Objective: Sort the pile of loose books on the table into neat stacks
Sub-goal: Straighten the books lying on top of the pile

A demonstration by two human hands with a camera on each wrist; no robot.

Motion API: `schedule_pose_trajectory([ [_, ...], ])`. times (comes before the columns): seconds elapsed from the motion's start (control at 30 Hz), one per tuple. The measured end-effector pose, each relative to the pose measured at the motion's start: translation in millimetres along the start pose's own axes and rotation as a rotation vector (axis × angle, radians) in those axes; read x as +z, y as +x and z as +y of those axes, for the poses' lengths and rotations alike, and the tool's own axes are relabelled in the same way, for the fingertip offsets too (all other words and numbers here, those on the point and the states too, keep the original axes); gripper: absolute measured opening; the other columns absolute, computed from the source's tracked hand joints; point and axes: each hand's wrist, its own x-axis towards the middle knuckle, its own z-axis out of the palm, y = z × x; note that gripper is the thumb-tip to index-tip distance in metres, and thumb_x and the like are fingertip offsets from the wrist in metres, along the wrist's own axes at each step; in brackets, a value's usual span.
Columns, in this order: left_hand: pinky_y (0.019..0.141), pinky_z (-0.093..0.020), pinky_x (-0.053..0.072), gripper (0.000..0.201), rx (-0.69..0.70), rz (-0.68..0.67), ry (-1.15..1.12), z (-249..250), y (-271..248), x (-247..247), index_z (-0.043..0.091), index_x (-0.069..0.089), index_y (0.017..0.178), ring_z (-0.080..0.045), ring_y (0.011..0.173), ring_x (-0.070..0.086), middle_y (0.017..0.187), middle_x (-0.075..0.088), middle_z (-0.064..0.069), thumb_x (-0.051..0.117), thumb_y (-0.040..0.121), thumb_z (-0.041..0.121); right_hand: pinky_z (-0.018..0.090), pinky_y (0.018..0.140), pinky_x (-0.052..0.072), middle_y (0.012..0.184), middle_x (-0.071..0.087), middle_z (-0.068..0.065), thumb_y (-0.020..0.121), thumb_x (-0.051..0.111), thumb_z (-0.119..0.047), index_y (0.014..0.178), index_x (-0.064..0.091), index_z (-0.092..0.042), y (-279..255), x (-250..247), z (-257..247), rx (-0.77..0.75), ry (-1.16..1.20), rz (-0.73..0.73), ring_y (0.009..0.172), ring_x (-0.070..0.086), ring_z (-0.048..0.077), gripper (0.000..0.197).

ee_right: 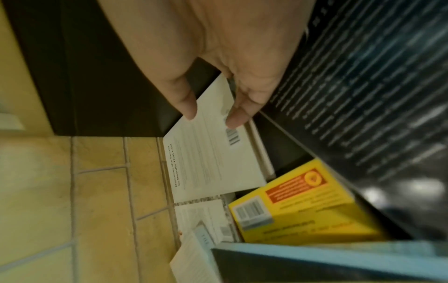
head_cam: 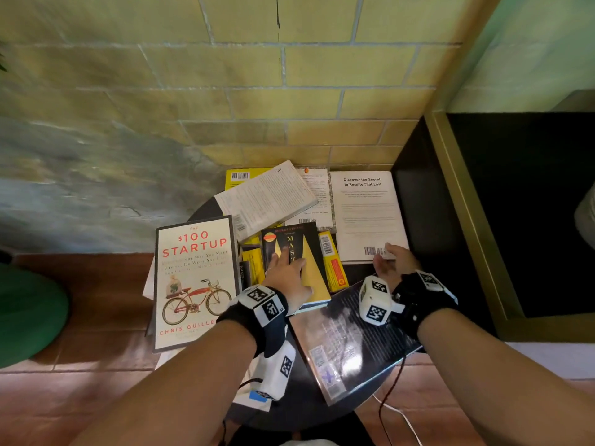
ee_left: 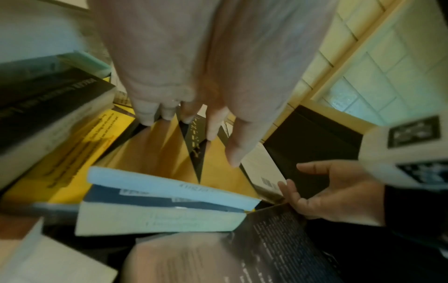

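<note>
Loose books cover a small round black table. My left hand lies flat, fingers straight, on a black and gold book in the middle of the pile; the left wrist view shows its fingers spread over the gold cover. My right hand is at the near corner of a white book lying back cover up on the right. Thumb and fingers are apart over that corner by the barcode, touching it without gripping.
A large "$100 Startup" book lies at the left. A glossy dark book sits near me, under my right wrist. Yellow books and a tilted white book lie further back. A tiled wall and a black cabinet hem the table in.
</note>
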Motion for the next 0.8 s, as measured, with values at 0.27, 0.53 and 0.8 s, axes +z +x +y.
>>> schedule_pose_trajectory([
  [0.27,0.122,-0.037,0.011,0.072,0.024,0.026,-0.075,-3.9,0.2,-5.2,0.016,0.024,0.152,-0.029,0.15,0.002,0.163,0.004,-0.007,0.06,0.091,0.031,0.02,0.044,0.041,0.083,0.058,0.003,0.092,0.057,-0.024,0.078,0.054,-0.013,15.9,20.6,-5.9,-0.031,-0.011,-0.019,0.054,0.047,0.013,0.018],
  [0.53,0.121,-0.035,0.01,0.071,0.043,0.015,-0.056,-6.5,0.0,-5.7,0.015,0.025,0.151,-0.028,0.15,0.001,0.163,0.003,-0.008,0.06,0.091,0.03,0.017,0.041,0.05,0.059,0.068,0.005,0.099,0.048,-0.02,0.107,0.059,-0.007,46.7,19.5,-8.7,0.023,-0.174,0.099,0.044,0.063,0.015,0.019],
  [0.8,0.12,-0.033,0.013,0.072,0.047,0.009,-0.068,-8.5,0.4,-5.4,0.014,0.026,0.151,-0.027,0.151,0.002,0.163,0.003,-0.007,0.062,0.09,0.029,0.011,0.028,0.03,0.055,0.048,0.004,0.094,0.054,-0.015,0.07,0.051,-0.006,52.7,13.5,-1.8,-0.037,-0.34,0.161,0.023,0.041,0.007,0.025],
])
